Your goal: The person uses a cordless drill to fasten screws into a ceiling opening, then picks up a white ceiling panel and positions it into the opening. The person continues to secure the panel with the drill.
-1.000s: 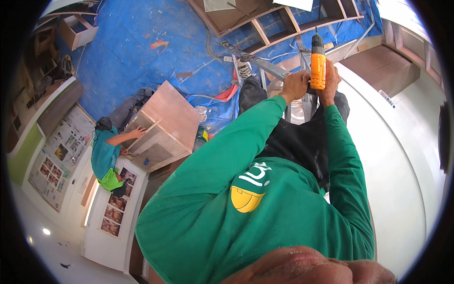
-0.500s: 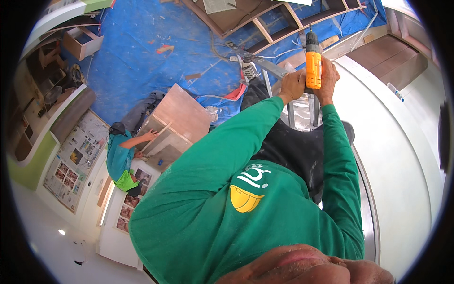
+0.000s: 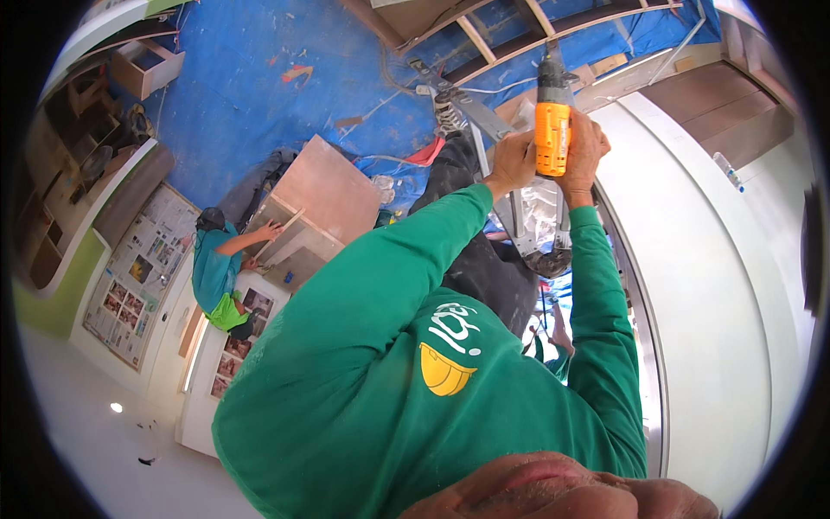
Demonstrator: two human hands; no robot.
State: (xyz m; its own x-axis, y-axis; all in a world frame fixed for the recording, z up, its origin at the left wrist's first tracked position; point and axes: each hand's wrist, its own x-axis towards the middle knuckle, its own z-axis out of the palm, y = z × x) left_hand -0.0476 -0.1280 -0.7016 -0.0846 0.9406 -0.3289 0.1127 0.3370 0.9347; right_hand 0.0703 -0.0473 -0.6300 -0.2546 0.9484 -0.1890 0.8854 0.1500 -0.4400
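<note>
An orange and black cordless drill [image 3: 552,138] is held out in front of me, its dark chuck pointing away. My right hand [image 3: 584,156] wraps round its right side, fingers closed. Against the drill's lower left side, my left hand [image 3: 513,161] is closed too; its fingertips are partly hidden. Below my hands stands a metal stepladder [image 3: 484,114], with my dark-trousered legs [image 3: 493,281] beside it. The drill's handle is mostly hidden from this view.
On the left a person in a teal shirt [image 3: 214,268] handles a wooden cabinet [image 3: 333,190]. Blue sheeting [image 3: 251,86] covers the floor. A long wooden frame [image 3: 475,39] lies at the far side. A white curved panel [image 3: 692,259] runs along my right.
The drill and both my hands have shifted a little left in view, still together. My right leg has moved left, uncovering a shoe and the floor below the ladder.
</note>
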